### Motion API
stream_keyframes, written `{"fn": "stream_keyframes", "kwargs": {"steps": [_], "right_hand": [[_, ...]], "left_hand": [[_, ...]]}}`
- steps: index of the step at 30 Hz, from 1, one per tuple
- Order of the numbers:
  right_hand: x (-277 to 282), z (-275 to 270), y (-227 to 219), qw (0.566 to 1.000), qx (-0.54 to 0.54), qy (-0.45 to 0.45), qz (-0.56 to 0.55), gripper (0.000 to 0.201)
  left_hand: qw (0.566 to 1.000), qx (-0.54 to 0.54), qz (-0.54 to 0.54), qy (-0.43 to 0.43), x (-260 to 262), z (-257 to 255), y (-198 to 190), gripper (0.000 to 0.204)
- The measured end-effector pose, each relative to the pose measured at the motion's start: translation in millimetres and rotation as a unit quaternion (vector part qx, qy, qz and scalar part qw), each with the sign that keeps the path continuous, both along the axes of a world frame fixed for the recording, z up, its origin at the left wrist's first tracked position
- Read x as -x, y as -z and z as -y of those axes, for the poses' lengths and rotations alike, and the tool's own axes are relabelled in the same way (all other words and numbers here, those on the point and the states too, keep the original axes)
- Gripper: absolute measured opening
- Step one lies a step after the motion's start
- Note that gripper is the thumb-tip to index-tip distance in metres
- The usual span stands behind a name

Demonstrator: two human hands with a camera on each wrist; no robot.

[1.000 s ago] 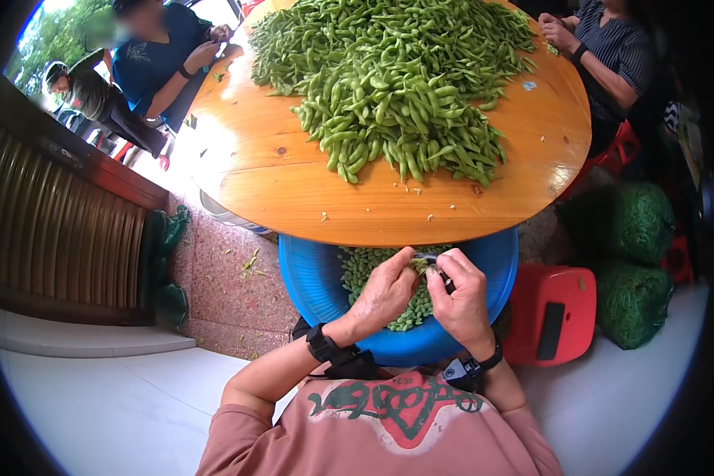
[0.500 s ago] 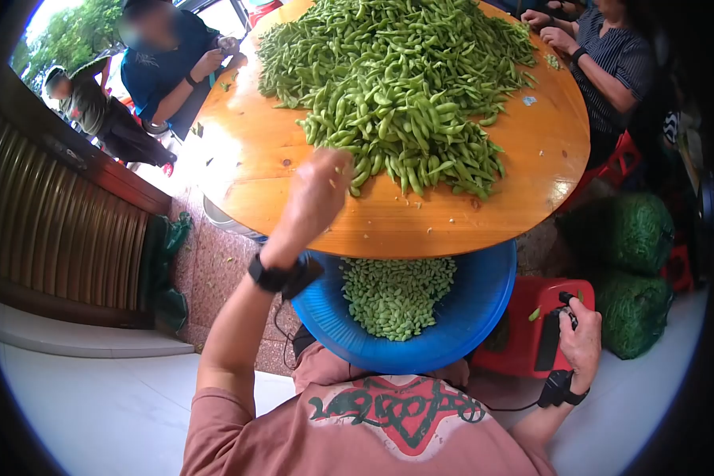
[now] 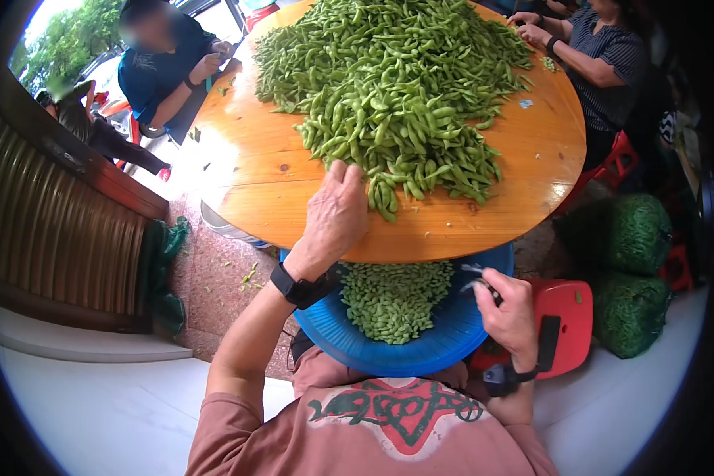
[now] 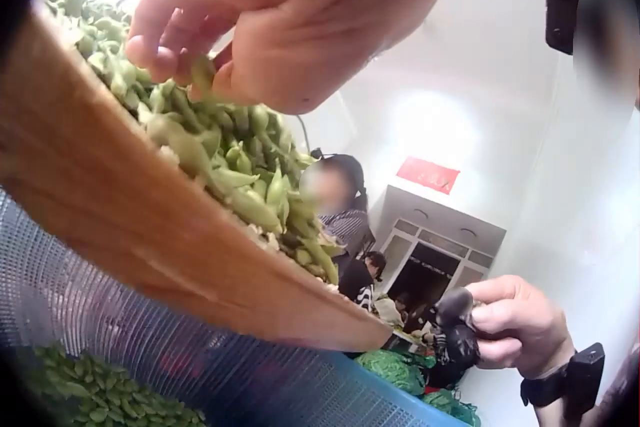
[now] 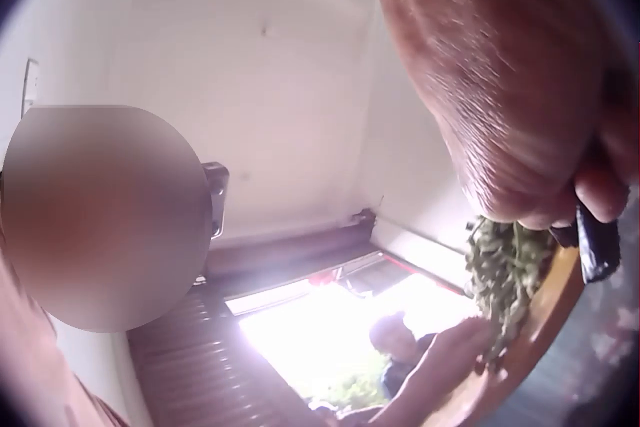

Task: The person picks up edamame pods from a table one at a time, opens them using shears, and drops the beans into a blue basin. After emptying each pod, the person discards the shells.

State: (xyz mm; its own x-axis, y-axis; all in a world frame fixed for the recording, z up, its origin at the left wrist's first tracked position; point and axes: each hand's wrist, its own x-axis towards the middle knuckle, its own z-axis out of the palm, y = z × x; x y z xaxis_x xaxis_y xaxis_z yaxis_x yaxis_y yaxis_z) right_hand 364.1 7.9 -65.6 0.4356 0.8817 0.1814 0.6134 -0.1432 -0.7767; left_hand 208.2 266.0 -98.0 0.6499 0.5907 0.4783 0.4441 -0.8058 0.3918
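A large heap of green soybean pods (image 3: 404,103) covers much of the round wooden table (image 3: 262,198). My left hand (image 3: 337,210) is at the heap's near edge, and in the left wrist view its thumb and fingertips pinch a green pod (image 4: 203,75). Over the right side of the blue basin (image 3: 325,325) my right hand (image 3: 509,313) grips a small black tool (image 4: 456,332), with two pale prongs spread apart in the head view. Shelled green beans (image 3: 389,301) lie in the basin, below the table edge.
A red plastic stool (image 3: 567,317) stands right of the basin, beside full green mesh bags (image 3: 631,309). People sit across the table at left (image 3: 166,67) and right (image 3: 603,59). A ribbed brown shutter (image 3: 63,230) is at far left. Scraps litter the floor.
Both hands were together over the basin at first. The left has gone to the pods on the table; the right swung out over the red stool, then came back toward the basin with the tool.
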Motion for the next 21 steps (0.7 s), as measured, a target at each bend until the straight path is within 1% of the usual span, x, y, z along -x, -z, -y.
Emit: {"fn": "stream_keyframes", "kwargs": {"steps": [1,2,3,4,5,6,7,8,9,11,12,15,16,18,19,20,21], "right_hand": [[4,-9,4,1.0,-0.011,0.005,-0.028,0.007],[10,-16,9,0.998,-0.021,0.011,-0.057,0.006],[16,-23,11,0.991,-0.028,0.021,-0.132,0.008],[22,-29,13,0.978,-0.036,0.033,-0.205,0.011],[27,-34,17,0.953,-0.048,0.036,-0.297,0.018],[33,-39,15,0.923,-0.064,0.027,-0.378,0.023],[36,-42,11,0.899,-0.065,0.008,-0.434,0.023],[37,-44,8,0.87,-0.066,-0.012,-0.488,0.023],[39,-44,9,0.87,-0.066,-0.008,-0.489,0.023],[39,-45,13,0.815,-0.058,-0.046,-0.575,0.021],[38,-44,16,0.815,-0.057,-0.044,-0.575,0.021],[36,-41,22,0.807,-0.053,-0.041,-0.587,0.018],[35,-40,22,0.812,-0.047,-0.044,-0.58,0.017],[36,-39,24,0.816,-0.041,-0.047,-0.574,0.015],[37,-39,25,0.828,-0.051,-0.047,-0.557,0.015],[38,-38,25,0.839,-0.06,-0.046,-0.539,0.014],[36,-37,25,0.839,-0.061,-0.045,-0.539,0.014]], "left_hand": [[0.998,-0.026,0.062,-0.013,0,2,-5,0.014],[0.998,-0.024,0.06,-0.01,4,7,-13,0.014],[0.993,0.082,0.083,0.026,10,15,-23,0.013],[0.975,0.186,0.105,0.063,14,24,-29,0.012],[0.906,0.388,0.14,0.089,18,37,-28,0.015],[0.905,0.391,0.139,0.093,21,49,-27,0.015],[0.838,0.507,0.161,0.125,23,61,-27,0.015],[0.754,0.613,0.179,0.154,25,69,-25,0.015],[0.752,0.615,0.177,0.155,26,76,-22,0.015],[0.735,0.641,0.165,0.148,25,86,-16,0.012],[0.734,0.642,0.165,0.149,25,90,-11,0.012],[0.82,0.537,0.148,0.132,24,97,-3,0.009],[0.82,0.538,0.147,0.131,25,99,-2,0.009],[0.851,0.482,0.146,0.146,25,102,0,0.008],[0.851,0.483,0.144,0.146,27,100,0,0.008],[0.77,0.597,0.157,0.165,30,97,-1,0.011],[0.672,0.699,0.167,0.18,32,95,0,0.013]]}}
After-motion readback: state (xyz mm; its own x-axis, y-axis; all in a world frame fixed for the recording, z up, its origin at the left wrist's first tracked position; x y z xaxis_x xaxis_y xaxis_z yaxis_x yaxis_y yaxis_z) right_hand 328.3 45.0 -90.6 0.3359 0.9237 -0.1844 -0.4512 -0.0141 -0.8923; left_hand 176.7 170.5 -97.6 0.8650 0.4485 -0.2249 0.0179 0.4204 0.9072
